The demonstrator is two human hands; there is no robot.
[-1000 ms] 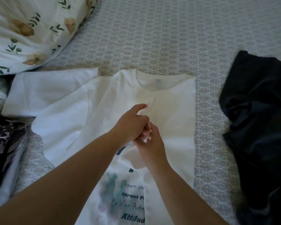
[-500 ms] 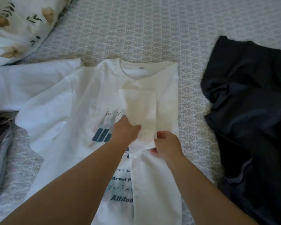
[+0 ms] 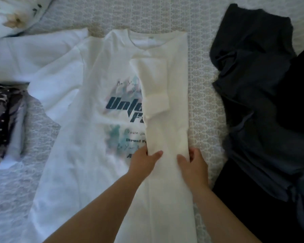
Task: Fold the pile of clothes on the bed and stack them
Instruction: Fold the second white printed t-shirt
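Nearest the camera: left hand (image 3: 142, 161) and right hand (image 3: 193, 163), both down on the lower part of the white printed tee (image 3: 88, 120). Left thumb laid over the inner edge of the folded-in panel (image 3: 167, 130), other fingers hidden under the cloth edge, so looks like a pinch but hard to be sure. Right hand at the outer edge of that same panel, thumb on top, fingers curled around the side, gripping it.

White printed tee flat on the bed (image 3: 147, 13), print side up, long axis running straight away from the camera, collar (image 3: 144, 38) at the far end, hem off the bottom of the frame. Right side of the tee folded inward in one long strip, with the sleeve (image 3: 156, 104) doubled back on top of it, covering the right half of the lettering. Left side of the tee spread out flat, not folded.

Left of the tee: stack of patterned dark clothes (image 3: 2, 120), and farther back a plain white garment (image 3: 33, 55) partly tucked under the tee's left shoulder. Right of the tee: rumpled dark clothes (image 3: 260, 95), close beside it but not touching.

Bed cover grey with a pale lattice pattern. Beyond the tee's far left corner, a floral pillow (image 3: 12, 13). Lighting dim.
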